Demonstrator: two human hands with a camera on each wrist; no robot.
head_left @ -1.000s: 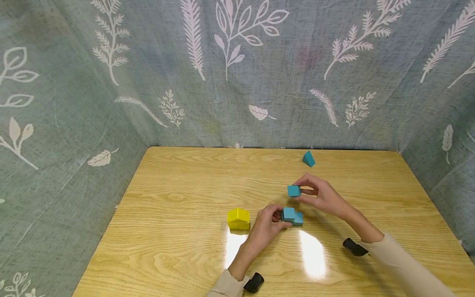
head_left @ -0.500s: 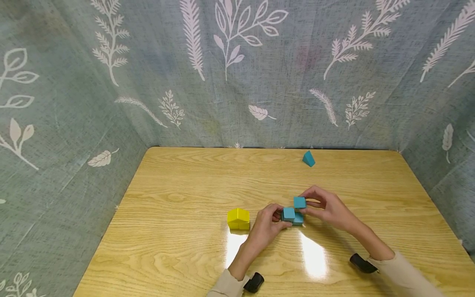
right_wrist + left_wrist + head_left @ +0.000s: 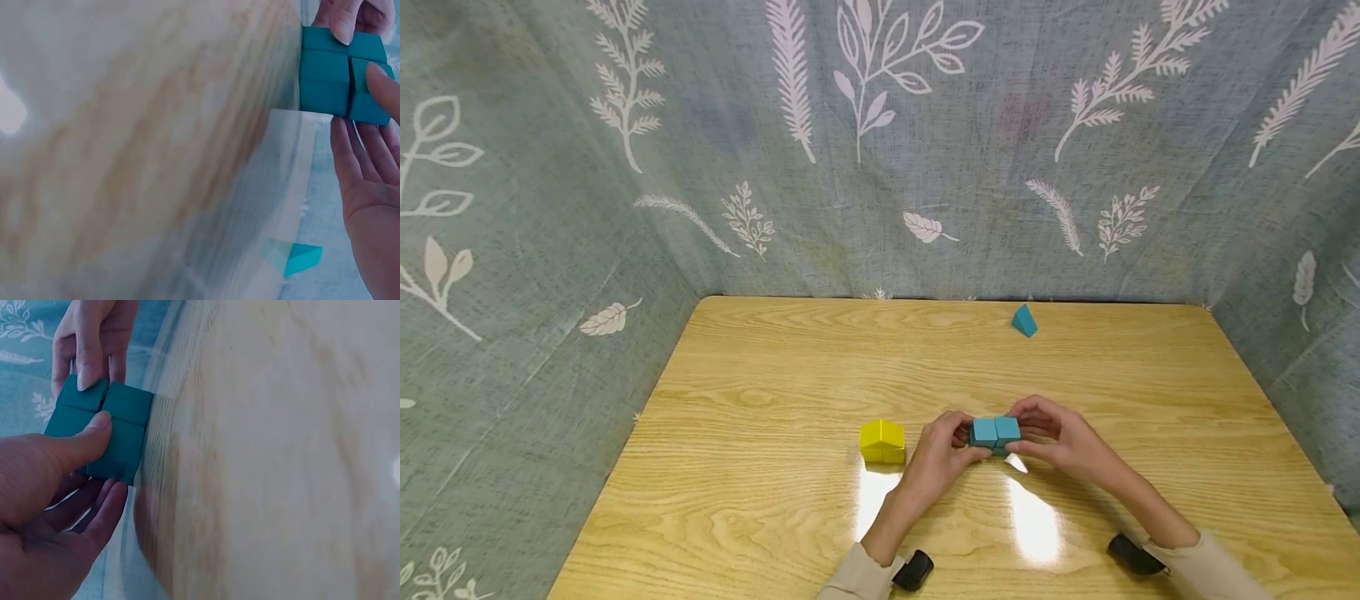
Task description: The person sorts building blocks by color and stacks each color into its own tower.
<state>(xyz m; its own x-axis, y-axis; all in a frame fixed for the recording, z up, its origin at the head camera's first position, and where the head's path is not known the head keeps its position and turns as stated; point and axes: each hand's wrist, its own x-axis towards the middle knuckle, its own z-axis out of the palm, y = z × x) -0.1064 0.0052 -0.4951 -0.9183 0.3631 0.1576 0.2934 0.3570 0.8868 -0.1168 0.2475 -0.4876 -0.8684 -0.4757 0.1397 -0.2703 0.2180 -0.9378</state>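
Note:
Blue cubes stand in a small two-by-two stack on the wooden table. At the upper left of the stack is one cube (image 3: 983, 431), and the left hand (image 3: 936, 458) pinches that side between thumb and fingers. The upper right cube (image 3: 1008, 428) sits level beside it, pinched by the right hand (image 3: 1067, 440). Its front face (image 3: 373, 94) shows in the right wrist view, with a narrow gap to its neighbour. Under the upper pair, the bottom cubes are mostly hidden in the head view. A lower cube (image 3: 129, 400) shows in the left wrist view.
Left of the hands stands a yellow block stack (image 3: 882, 442) with a peaked top. A blue triangular block (image 3: 1024, 321) lies near the back edge of the table (image 3: 760, 367). Patterned curtains (image 3: 820, 225) enclose the back and sides.
The right hand has brought its blue cube toward the front and slightly right, down onto the stack beside the upper left cube. The left hand has stayed in place.

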